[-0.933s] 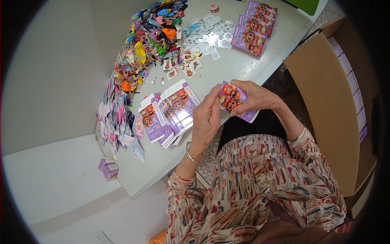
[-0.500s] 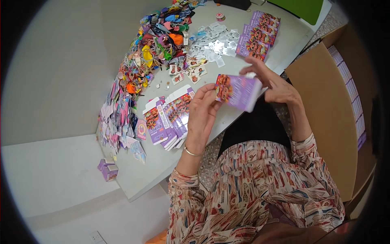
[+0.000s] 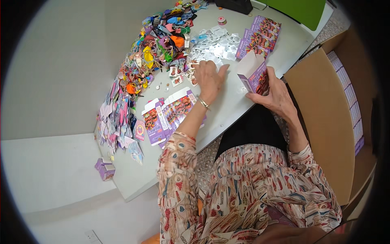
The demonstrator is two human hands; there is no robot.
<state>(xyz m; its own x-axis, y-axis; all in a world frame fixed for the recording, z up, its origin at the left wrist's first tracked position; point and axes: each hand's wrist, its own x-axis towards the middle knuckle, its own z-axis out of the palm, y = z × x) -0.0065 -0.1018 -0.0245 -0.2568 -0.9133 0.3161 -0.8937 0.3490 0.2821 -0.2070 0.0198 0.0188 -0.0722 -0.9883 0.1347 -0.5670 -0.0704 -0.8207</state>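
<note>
A small purple carton [image 3: 260, 83] with a cartoon print stands open at the top in my right hand [image 3: 278, 97]. Thumb and fingers grip it from either side, near the table's edge. My left hand [image 3: 209, 79] reaches over the small picture cards [image 3: 177, 81], its thumb spread and its fingers pointing down at them. Part of the cards is hidden under those fingers. Just beyond lies a heap of small white packets [image 3: 215, 46]. Flat purple cartons [image 3: 153, 126] lie fanned out beside my left forearm.
A long pile of colourful small items [image 3: 156, 51] runs along the wall, with pastel pointed packets [image 3: 118, 116] at its near end. Purple boxes [image 3: 262, 34] stand in rows at the back right. A large cardboard box [image 3: 321, 122] is on my right.
My left hand has let go of the carton and moved up and left to the cards. My right hand now holds the carton, turned with its top open.
</note>
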